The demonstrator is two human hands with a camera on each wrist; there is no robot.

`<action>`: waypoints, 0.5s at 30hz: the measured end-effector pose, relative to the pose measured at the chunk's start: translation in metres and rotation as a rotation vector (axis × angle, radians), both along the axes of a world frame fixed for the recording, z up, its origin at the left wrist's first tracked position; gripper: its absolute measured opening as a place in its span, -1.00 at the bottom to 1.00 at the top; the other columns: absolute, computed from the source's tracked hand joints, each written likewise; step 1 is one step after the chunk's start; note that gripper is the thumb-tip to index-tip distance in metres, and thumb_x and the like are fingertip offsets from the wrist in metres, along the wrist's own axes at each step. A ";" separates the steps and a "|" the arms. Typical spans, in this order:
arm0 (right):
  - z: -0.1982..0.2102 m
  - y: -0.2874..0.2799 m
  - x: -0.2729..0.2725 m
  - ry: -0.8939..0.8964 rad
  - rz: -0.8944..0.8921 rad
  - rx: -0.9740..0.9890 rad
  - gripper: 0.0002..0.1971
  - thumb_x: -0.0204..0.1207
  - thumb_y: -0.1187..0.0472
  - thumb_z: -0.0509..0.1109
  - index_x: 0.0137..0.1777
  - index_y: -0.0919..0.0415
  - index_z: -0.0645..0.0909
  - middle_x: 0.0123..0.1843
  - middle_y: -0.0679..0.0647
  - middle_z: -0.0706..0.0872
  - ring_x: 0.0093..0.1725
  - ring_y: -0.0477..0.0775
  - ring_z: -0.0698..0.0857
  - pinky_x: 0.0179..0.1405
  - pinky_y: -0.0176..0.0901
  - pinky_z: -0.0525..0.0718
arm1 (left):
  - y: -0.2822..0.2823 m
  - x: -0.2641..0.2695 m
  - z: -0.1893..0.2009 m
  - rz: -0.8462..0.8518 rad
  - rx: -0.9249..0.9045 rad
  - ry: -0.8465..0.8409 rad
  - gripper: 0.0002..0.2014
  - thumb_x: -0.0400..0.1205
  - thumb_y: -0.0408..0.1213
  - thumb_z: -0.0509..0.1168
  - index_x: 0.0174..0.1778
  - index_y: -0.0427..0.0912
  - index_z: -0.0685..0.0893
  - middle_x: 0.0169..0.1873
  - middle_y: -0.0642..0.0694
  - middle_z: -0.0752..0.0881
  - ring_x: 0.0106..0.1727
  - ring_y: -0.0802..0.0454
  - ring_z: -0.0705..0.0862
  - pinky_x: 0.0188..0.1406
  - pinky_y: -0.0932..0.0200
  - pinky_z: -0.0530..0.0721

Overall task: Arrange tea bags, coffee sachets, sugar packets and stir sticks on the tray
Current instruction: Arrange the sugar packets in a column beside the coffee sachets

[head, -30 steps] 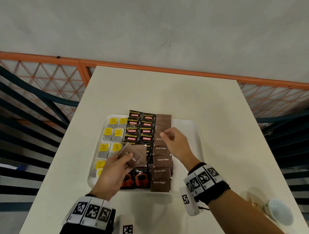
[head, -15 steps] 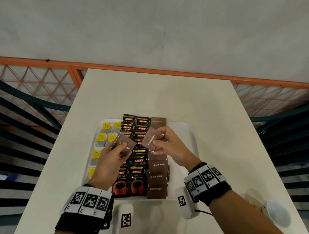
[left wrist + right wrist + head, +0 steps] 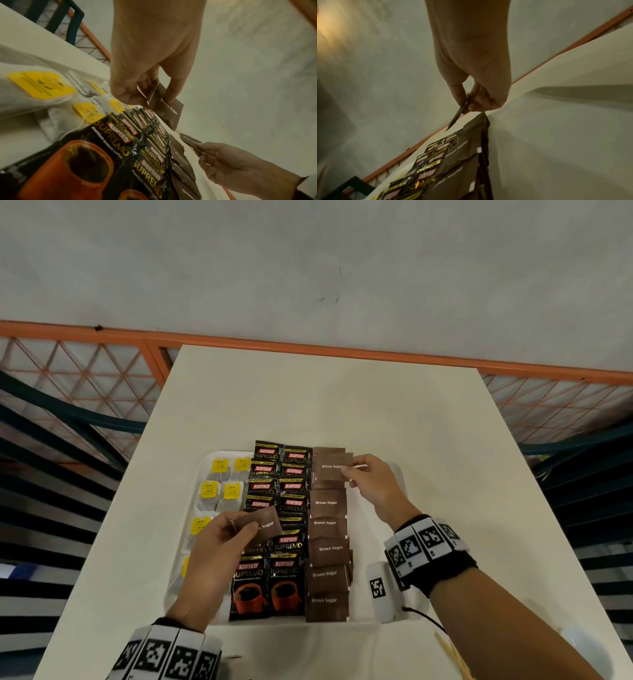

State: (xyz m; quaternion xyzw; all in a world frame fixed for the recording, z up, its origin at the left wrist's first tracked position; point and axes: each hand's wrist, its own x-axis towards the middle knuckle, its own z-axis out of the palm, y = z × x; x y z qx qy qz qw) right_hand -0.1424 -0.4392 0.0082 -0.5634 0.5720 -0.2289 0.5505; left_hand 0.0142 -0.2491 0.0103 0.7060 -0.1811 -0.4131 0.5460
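A white tray holds tea bags with yellow tags on the left, black coffee sachets in the middle and a column of brown sugar packets on the right. My right hand pinches one brown sugar packet over the far end of that column. My left hand holds another brown sugar packet above the coffee sachets. In the left wrist view the held packet sits between thumb and fingers. In the right wrist view the pinched packet shows edge-on.
The tray lies on a white table. Wooden stir sticks and a white cup sit at the near right corner. An orange railing runs behind the table's far edge.
My right hand has carried its sugar packet from the tray's middle to the far end of the sugar column. My left hand has drawn back toward me with its packet.
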 end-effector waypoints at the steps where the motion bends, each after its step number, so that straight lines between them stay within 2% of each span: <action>1: -0.002 0.001 0.001 0.018 0.015 0.003 -0.93 0.48 0.28 0.42 -0.12 0.16 0.57 -0.19 0.07 0.67 -0.30 -0.04 0.56 -0.30 -0.32 0.49 | 0.000 0.000 0.000 0.003 -0.002 0.003 -0.88 0.56 -0.44 0.32 -0.04 -0.19 0.69 -0.15 -0.14 0.76 -0.09 -0.04 0.69 -0.09 0.19 0.59; 4: -0.010 0.004 0.005 0.103 0.052 -0.002 -0.84 0.44 0.24 0.47 -0.03 0.18 0.59 -0.07 0.09 0.68 -0.14 0.00 0.59 -0.11 -0.22 0.52 | -0.002 0.000 0.000 0.004 -0.013 0.015 -0.88 0.56 -0.43 0.32 -0.09 -0.13 0.69 -0.14 -0.14 0.76 -0.08 -0.03 0.69 -0.11 0.23 0.59; 6: -0.012 0.006 0.006 0.196 0.078 -0.052 -0.83 0.44 0.23 0.47 -0.02 0.19 0.57 -0.08 0.08 0.66 -0.06 0.03 0.60 -0.06 -0.21 0.50 | -0.002 0.000 -0.001 0.008 -0.012 0.020 -0.87 0.57 -0.43 0.32 -0.08 -0.11 0.69 -0.12 -0.16 0.77 -0.04 -0.08 0.70 -0.01 0.15 0.63; 8: -0.014 0.008 0.006 0.303 0.104 -0.112 -0.73 0.43 0.21 0.48 0.08 0.25 0.57 -0.06 0.09 0.64 -0.03 0.04 0.59 -0.03 -0.20 0.51 | -0.002 0.000 -0.002 -0.003 0.002 0.011 -0.86 0.57 -0.40 0.32 -0.08 -0.07 0.70 -0.09 -0.14 0.78 0.00 -0.10 0.71 0.13 0.03 0.62; 10: -0.016 0.012 0.006 0.388 0.094 -0.200 -0.58 0.41 0.16 0.49 0.22 0.24 0.51 0.07 0.16 0.59 0.07 0.11 0.58 0.08 -0.16 0.51 | -0.003 -0.001 -0.002 -0.020 0.005 0.006 -0.86 0.58 -0.38 0.32 -0.11 -0.03 0.71 -0.11 -0.10 0.79 0.00 -0.06 0.72 0.16 0.03 0.62; 11: -0.014 0.015 0.006 0.396 0.084 -0.260 -0.55 0.42 0.13 0.48 0.26 0.21 0.48 0.14 0.18 0.55 0.11 0.12 0.55 0.12 -0.15 0.50 | -0.004 -0.002 -0.001 -0.028 0.001 0.002 -0.85 0.59 -0.36 0.31 -0.12 -0.01 0.72 -0.12 -0.07 0.79 -0.01 -0.03 0.72 0.13 0.07 0.63; 13: -0.003 0.025 0.008 0.322 0.146 -0.334 -0.62 0.50 0.08 0.40 0.27 0.17 0.48 0.17 0.12 0.54 0.08 0.03 0.54 0.08 -0.24 0.47 | -0.009 -0.004 0.003 -0.062 0.000 -0.045 -0.85 0.60 -0.33 0.30 -0.15 0.03 0.71 -0.16 -0.01 0.78 -0.08 0.09 0.70 -0.05 0.24 0.61; 15: 0.012 0.036 0.011 0.182 0.386 -0.253 -0.69 0.57 -0.01 0.30 0.23 0.11 0.54 0.12 -0.02 0.61 0.07 -0.08 0.57 0.06 -0.32 0.49 | -0.015 -0.006 0.005 -0.092 0.000 -0.093 -0.85 0.61 -0.31 0.29 -0.14 0.02 0.72 -0.18 0.03 0.76 -0.17 0.22 0.69 -0.22 0.38 0.55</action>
